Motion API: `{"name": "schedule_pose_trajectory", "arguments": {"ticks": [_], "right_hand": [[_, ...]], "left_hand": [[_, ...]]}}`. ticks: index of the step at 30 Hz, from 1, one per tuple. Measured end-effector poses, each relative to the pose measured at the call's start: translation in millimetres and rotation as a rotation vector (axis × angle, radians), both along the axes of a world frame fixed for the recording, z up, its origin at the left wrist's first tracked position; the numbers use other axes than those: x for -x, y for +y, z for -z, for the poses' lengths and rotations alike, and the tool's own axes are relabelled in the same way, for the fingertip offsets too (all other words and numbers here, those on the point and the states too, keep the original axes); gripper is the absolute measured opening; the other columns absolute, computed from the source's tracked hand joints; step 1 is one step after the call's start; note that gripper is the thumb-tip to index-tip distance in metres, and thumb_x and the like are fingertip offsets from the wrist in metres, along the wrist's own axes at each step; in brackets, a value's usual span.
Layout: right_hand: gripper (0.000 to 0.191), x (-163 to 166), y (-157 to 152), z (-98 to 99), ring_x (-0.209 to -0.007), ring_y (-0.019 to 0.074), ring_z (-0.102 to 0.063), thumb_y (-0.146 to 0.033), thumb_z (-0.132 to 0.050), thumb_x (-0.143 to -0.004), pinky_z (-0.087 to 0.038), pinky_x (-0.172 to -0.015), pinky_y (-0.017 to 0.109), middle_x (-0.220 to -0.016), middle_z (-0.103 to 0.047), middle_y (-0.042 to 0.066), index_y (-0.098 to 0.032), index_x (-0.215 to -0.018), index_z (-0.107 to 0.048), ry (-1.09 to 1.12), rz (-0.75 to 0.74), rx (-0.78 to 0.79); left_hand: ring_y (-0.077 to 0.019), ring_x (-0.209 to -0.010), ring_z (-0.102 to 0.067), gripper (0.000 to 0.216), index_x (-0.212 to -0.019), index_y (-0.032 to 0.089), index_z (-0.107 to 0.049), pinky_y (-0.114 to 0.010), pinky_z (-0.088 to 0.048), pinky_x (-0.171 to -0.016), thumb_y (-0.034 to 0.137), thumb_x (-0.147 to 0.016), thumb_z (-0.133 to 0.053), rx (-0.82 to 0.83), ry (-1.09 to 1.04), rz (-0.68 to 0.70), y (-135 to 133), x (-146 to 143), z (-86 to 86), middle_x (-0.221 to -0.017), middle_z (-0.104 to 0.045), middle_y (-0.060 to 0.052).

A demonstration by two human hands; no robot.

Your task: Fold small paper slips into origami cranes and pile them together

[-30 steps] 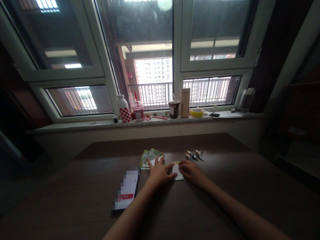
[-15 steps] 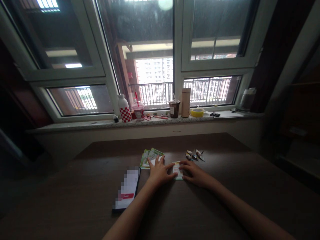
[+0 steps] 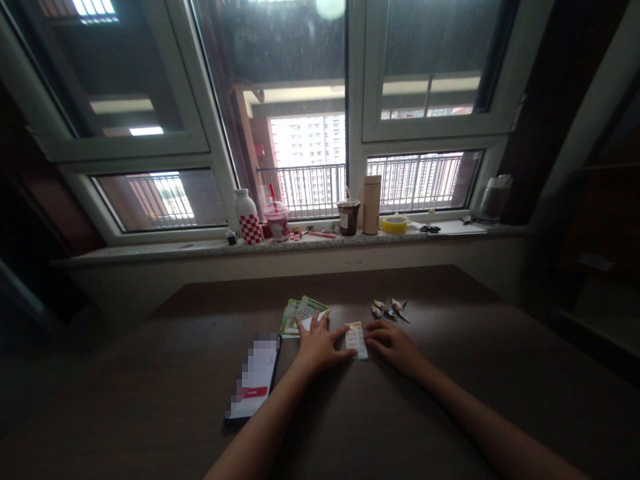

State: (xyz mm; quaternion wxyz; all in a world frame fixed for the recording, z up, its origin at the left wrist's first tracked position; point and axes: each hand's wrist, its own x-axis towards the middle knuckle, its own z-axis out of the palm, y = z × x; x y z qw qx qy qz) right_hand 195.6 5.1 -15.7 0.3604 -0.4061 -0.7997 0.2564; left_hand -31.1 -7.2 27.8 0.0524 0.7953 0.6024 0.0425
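Paper slip (image 3: 357,339) lies flat on the brown table (image 3: 150,373), probably light, thin and easily creased, best held by its edges. The left hand (image 3: 321,345), fingers spread, touches its left side; the right hand (image 3: 393,343), loosely curved, rests at its right edge; neither clasps it.

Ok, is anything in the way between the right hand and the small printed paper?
Nothing visible: the right hand is at the right edge of the small printed paper. The left hand is at its left side, and the folded pieces lie beyond the right hand.
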Motion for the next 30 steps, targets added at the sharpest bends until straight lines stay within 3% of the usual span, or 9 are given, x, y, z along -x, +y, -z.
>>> {"name": "schedule_pose_trajectory", "arguments": {"ticks": [6, 17, 23, 30], "right_hand": [[0.024, 3, -5, -3.3, -0.105, 0.0230, -0.058, -0.035, -0.059, -0.089, -0.045, -0.096, 0.037, -0.107, -0.065, 0.009, -0.023, -0.085, -0.079, -0.105, 0.018, -0.075], [0.024, 5, 8, 11.6, -0.108, 0.0230, -0.054, -0.029, -0.055, -0.092, -0.044, -0.097, 0.038, -0.109, -0.063, 0.009, -0.028, -0.098, -0.078, -0.245, 0.115, -0.219], [0.024, 10, 2, 4.8, -0.109, 0.0243, -0.053, -0.029, -0.055, -0.092, -0.045, -0.094, 0.037, -0.112, -0.061, 0.010, -0.030, -0.104, -0.076, -0.407, 0.272, -0.289], [0.030, 19, -5, -5.2, -0.117, 0.0316, -0.047, -0.032, -0.055, -0.091, -0.039, -0.096, 0.048, -0.122, -0.057, 0.010, -0.037, -0.117, -0.068, -0.587, 0.436, -0.256]], "left_hand": [[-0.0441, -0.147, -0.012, 0.073, -0.136, 0.053, -0.046, -0.078, 0.014, -0.102, 0.086, -0.071, -0.042, -0.003, 0.017, -0.002, 0, 0, 0.1, -0.160, -0.028, -0.004], [-0.0434, -0.147, -0.014, 0.073, -0.136, 0.055, -0.044, -0.079, 0.012, -0.102, 0.087, -0.070, -0.040, -0.011, 0.025, 0.015, 1, 1, 0.7, -0.160, -0.028, -0.003], [-0.0444, -0.147, -0.011, 0.074, -0.137, 0.053, -0.044, -0.079, 0.012, -0.102, 0.087, -0.071, -0.041, 0.011, 0.024, 0.009, 2, 1, -0.5, -0.161, -0.026, -0.006], [-0.0440, -0.147, -0.012, 0.075, -0.136, 0.053, -0.045, -0.079, 0.011, -0.102, 0.087, -0.070, -0.042, 0.013, 0.019, 0.011, 1, 0, -1.0, -0.160, -0.026, -0.007]]}}
